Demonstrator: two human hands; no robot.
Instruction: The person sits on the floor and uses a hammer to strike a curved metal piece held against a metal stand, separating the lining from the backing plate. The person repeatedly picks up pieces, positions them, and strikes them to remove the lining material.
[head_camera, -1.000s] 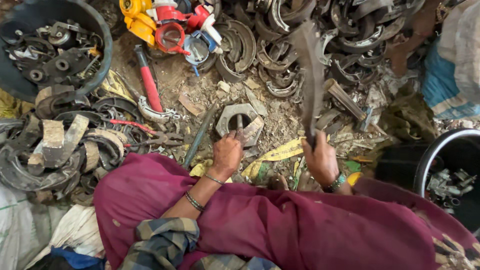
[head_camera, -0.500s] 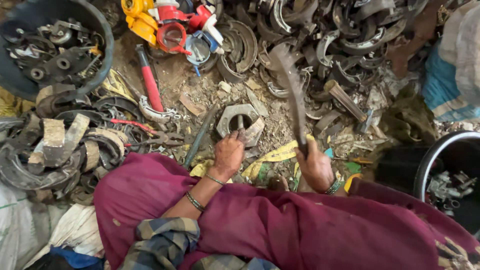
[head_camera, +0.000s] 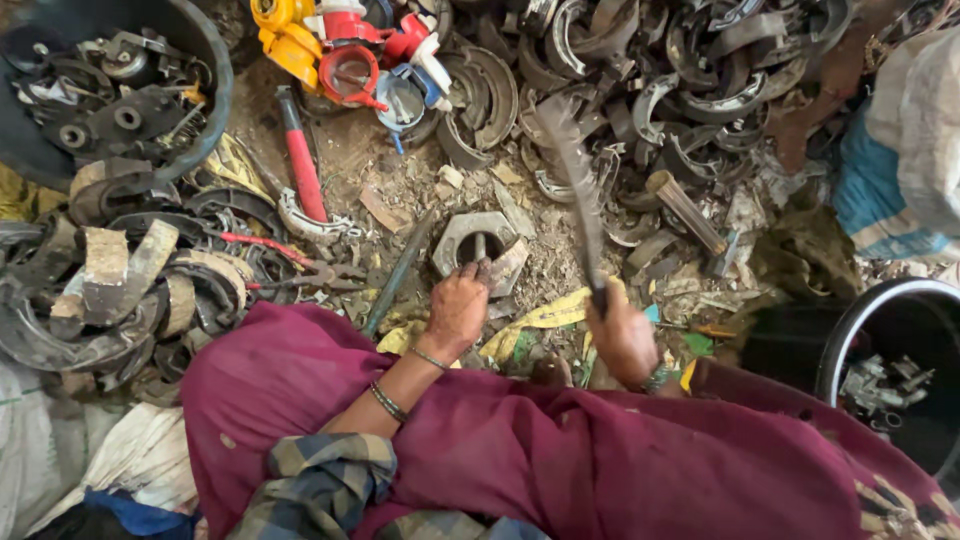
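Raised since earlier, right hand (head_camera: 622, 338) grips long dark metal blade (head_camera: 578, 180); left hand (head_camera: 458, 306) fingers pinch grey hexagonal metal part (head_camera: 478, 243), steadying it mid-frame.

We find no labels, signs or screens. A white woven plastic sack with a blue panel (head_camera: 900, 150) lies at the upper right edge, beside the scrap pile. A second white woven sack (head_camera: 60, 450) lies at the lower left corner. Crumpled yellow wrapper scraps (head_camera: 545, 318) lie on the ground between our hands.
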